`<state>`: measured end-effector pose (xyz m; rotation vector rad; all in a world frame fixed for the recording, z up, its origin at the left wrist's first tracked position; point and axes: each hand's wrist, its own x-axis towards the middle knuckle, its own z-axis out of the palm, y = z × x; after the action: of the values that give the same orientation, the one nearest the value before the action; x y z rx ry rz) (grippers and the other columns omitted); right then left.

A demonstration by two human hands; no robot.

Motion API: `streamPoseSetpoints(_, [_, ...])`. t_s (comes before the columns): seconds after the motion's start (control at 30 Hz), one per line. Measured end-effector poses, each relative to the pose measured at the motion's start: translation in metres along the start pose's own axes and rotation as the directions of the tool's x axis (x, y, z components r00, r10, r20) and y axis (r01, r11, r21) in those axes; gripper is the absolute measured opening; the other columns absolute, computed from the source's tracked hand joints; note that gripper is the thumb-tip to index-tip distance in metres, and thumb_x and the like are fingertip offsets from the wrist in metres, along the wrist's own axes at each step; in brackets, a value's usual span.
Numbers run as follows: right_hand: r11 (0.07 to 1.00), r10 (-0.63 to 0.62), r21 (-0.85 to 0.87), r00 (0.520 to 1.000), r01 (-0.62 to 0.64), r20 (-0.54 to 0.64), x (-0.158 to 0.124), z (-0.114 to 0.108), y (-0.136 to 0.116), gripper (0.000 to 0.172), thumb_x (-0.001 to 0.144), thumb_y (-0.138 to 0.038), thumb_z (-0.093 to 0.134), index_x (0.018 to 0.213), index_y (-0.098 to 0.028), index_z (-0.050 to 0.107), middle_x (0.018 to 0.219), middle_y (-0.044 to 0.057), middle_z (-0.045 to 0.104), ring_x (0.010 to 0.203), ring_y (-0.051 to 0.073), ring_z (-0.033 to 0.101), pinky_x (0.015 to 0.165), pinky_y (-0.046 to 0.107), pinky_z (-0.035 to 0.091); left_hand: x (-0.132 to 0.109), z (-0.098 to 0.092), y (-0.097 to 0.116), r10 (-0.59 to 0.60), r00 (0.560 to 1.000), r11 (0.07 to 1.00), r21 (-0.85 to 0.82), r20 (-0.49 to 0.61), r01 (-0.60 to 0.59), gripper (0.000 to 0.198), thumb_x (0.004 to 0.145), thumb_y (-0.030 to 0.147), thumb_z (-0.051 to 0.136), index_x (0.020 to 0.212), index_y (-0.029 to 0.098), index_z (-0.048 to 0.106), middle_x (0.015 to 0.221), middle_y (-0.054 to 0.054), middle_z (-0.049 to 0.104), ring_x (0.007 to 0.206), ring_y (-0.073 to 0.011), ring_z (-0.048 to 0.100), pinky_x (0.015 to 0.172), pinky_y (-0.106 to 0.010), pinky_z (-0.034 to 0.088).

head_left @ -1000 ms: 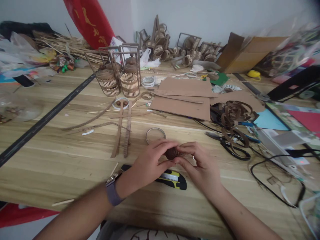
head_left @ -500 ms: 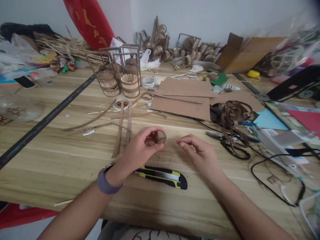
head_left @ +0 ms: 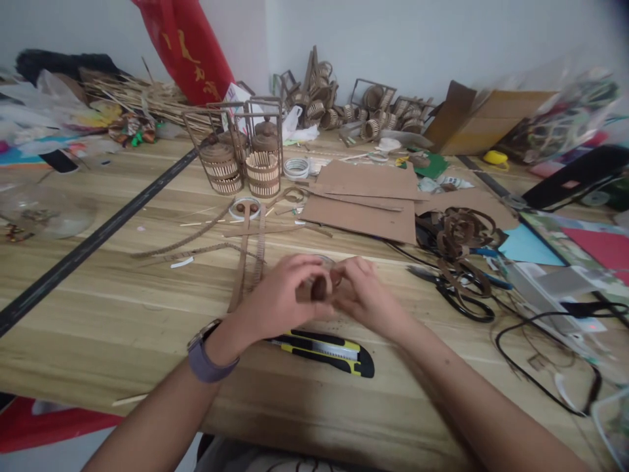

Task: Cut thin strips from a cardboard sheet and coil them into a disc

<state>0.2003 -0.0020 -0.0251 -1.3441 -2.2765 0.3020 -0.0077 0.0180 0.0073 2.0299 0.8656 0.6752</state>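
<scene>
L hand (head_left: 280,300) + R hand (head_left: 367,298): both grips pinched on small brown cardboard roll (head_left: 319,287), just above desk (head_left: 147,341) (prob two-sided pinch stops it unwinding). Utility knife (head_left: 327,345) near wrists, within reach.

The small brown piece (head_left: 319,287) shows only as a dark sliver between the fingers of the left hand (head_left: 280,303) and the right hand (head_left: 367,298), so its shape cannot be told, nor whether the right hand's grip closes on it or merely touches it; the thin ring (head_left: 325,258) on the bench (head_left: 122,314) behind them is all but covered; the left hand hides one end of the utility knife (head_left: 327,346). Both forearms run out at the lower edge; the red cloth (head_left: 189,46) is cut by the top edge, the clear container (head_left: 612,419) by the lower right corner; the plastic-wrapped heap (head_left: 565,118) at far right is too smeared to make out.
</scene>
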Motion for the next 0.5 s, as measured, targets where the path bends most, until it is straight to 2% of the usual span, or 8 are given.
streamPoseSetpoints(0.07, [0.998,-0.006,0.063,0.998,0.01,-0.067,-0.01,-0.011,-0.002,0.015,0.085,-0.012,0.057,0.095,-0.023,0.054,0.092,0.005,0.064,0.093,0.023,0.059,0.084,0.04,0.046,-0.001,0.001,0.003,0.077,0.973,0.989,0.106,0.216,-0.102,0.031,0.071,0.036,0.084,0.091,0.018,0.071,0.129,-0.011,0.063,0.122,-0.0307,0.056,0.103,-0.041,0.045])
streamPoseSetpoints(0.13, [0.993,-0.029,0.114,0.993,0.043,-0.119,-0.02,-0.018,-0.004,0.014,0.087,-0.013,0.057,0.096,-0.025,0.055,0.093,0.004,0.064,0.095,0.023,0.06,0.084,0.039,0.048,-0.002,0.005,0.004,0.05,0.936,0.979,0.167,0.348,-0.115,0.032,0.072,0.039,0.083,0.092,0.017,0.072,0.116,-0.01,0.067,0.109,-0.0284,0.063,0.095,-0.039,0.05])
streamPoseSetpoints(0.23, [0.988,0.009,0.152,0.971,0.028,-0.24,-0.03,-0.017,-0.002,0.021,0.088,-0.02,0.062,0.106,-0.026,0.055,0.107,0.006,0.065,0.106,0.024,0.06,0.09,0.042,0.049,-0.001,0.012,0.004,0.041,0.939,0.978,0.179,0.34,-0.108,0.037,0.074,0.039,0.082,0.102,0.017,0.072,0.11,-0.009,0.069,0.104,-0.0258,0.065,0.093,-0.036,0.05])
streamPoseSetpoints(0.33, [0.975,0.171,0.191,0.935,-0.115,-0.311,-0.034,-0.012,0.003,0.039,0.084,-0.032,0.07,0.118,-0.026,0.052,0.118,0.009,0.066,0.111,0.026,0.062,0.093,0.046,0.05,-0.001,0.015,0.002,0.101,0.951,0.98,0.133,0.293,-0.146,0.038,0.075,0.038,0.082,0.105,0.018,0.071,0.118,-0.009,0.068,0.112,-0.0257,0.063,0.099,-0.036,0.049])
streamPoseSetpoints(0.4, [0.957,0.242,0.231,0.92,-0.174,-0.31,-0.035,-0.009,0.006,0.04,0.083,-0.035,0.071,0.117,-0.026,0.052,0.114,0.008,0.068,0.108,0.026,0.064,0.092,0.046,0.052,-0.001,0.015,0.002,0.1,0.954,0.982,0.126,0.282,-0.14,0.039,0.075,0.038,0.082,0.106,0.018,0.071,0.119,-0.01,0.068,0.112,-0.0261,0.063,0.099,-0.036,0.049])
streamPoseSetpoints(0.5, [0.946,0.276,0.264,0.895,-0.189,-0.349,-0.037,-0.007,0.006,0.034,0.084,-0.032,0.069,0.115,-0.026,0.055,0.105,0.006,0.07,0.102,0.025,0.066,0.091,0.046,0.051,-0.001,0.017,0.001,0.083,0.96,0.983,0.134,0.269,-0.122,0.041,0.073,0.037,0.083,0.106,0.017,0.071,0.12,-0.01,0.068,0.113,-0.0264,0.063,0.099,-0.036,0.05])
